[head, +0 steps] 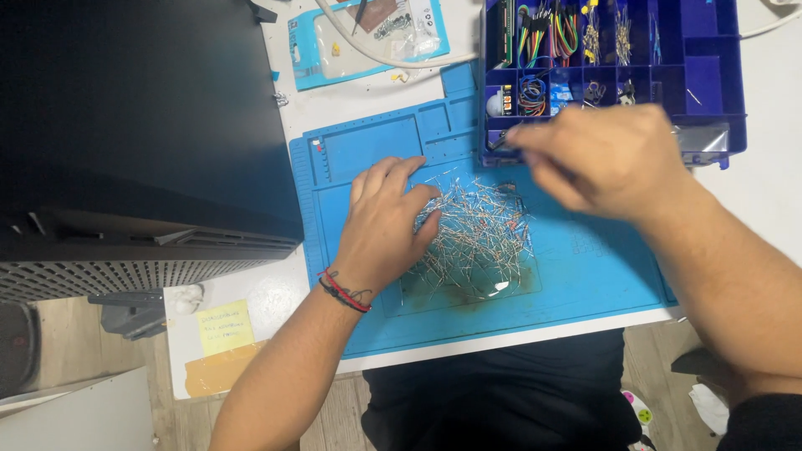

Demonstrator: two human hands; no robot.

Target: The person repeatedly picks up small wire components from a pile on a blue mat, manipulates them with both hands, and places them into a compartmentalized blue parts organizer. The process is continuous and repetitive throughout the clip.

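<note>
A heap of thin wire-legged components (480,238) lies on a blue work mat (585,267). My left hand (386,224) rests flat on the mat with its fingers spread, the fingertips touching the left side of the heap. My right hand (597,159), blurred, hovers above the heap's far right, by the front edge of a blue compartment box (710,75). Its fingers are pinched together toward the left; whether anything sits between them is too blurred to tell.
The compartment box holds coloured jumper wires (547,33) and small parts. A large black case (125,125) fills the left. A clear pouch with a blue border (368,42) and a white cable (376,54) lie at the back. A yellow note (224,327) sticks near the table's front edge.
</note>
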